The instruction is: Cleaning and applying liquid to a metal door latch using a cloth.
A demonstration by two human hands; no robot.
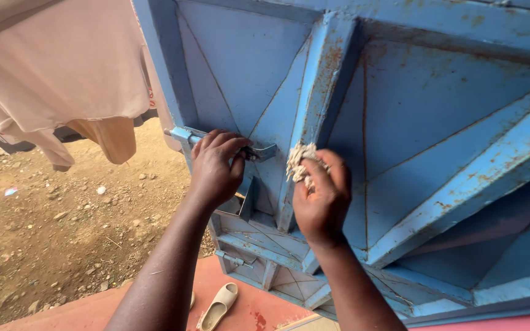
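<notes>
- Now, starting at the upper left of the frame: pale pink clothes (62, 67) hang over bare brown ground (62, 233) scattered with small stones, well apart from both hands.
- Next, left of centre, the left hand (215, 168) is clenched around the blue sliding bolt (182, 135) on the metal door (437, 122), fingers curled over the bar. By the look of it, that hold braces the door so the panel stays steady.
- Just below that hand, a small metal bracket (243, 199) juts from the door, and lower down a second, smaller latch (234, 258) sits near the door's bottom edge.
- Moving to the centre, the right hand (321, 199) is grasping a wad of pale fibrous scrubbing material (300, 163), pinched in the fingertips and pressed against a raised rib (320, 86) of the door. Held high in the fingers, I'd say, so the wad meets the metal rather than the knuckles.
- That wad looks ragged, off-white and crumbly, with loose tufts sticking out at the top.
- Down at the bottom centre, a beige sandal (217, 306) lies on the red step (246, 306), below both arms.
- Across the right half, the door shows light blue paint, diagonal bracing and rust flecks along its ribs.
</notes>
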